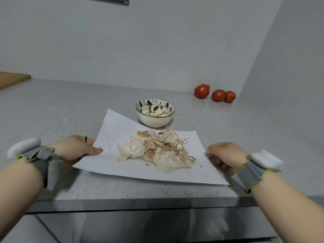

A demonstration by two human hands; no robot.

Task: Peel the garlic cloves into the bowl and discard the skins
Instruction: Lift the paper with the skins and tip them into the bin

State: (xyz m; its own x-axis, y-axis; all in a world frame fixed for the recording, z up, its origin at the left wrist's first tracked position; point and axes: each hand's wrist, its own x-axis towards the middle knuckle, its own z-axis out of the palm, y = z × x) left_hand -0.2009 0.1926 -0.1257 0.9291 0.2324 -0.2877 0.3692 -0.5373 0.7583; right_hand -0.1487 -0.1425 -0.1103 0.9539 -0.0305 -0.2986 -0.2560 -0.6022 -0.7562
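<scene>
1. Lying in a loose heap, the garlic skins (157,151) cover the middle of a white paper sheet (114,130) on the tabletop (70,106). They are dry, curled flakes, white to light brown.
2. The bowl (155,111) stands upright just behind the sheet's far edge, white with dark green leaves painted inside. A few pale pieces lie in its bottom, too small to tell whether they are cloves.
3. The left grip (77,148) pinches the left edge of the paper sheet, thumb flat on top and fingers tucked beneath. That edge sits slightly raised off the tabletop.
4. The right grip (222,153) holds the right edge of the paper sheet, its fingers curled round the margin and partly hidden under it.
5. Each wrist carries a grey strap (37,160) with a white block fixed on its outer side.
6. At the back right, near the wall corner, 3 tomatoes (218,95) sit on the tabletop. 2 of them touch and 1 sits a little to their left.
7. At the far left edge, the corner of a wooden board (12,79) shows.
</scene>
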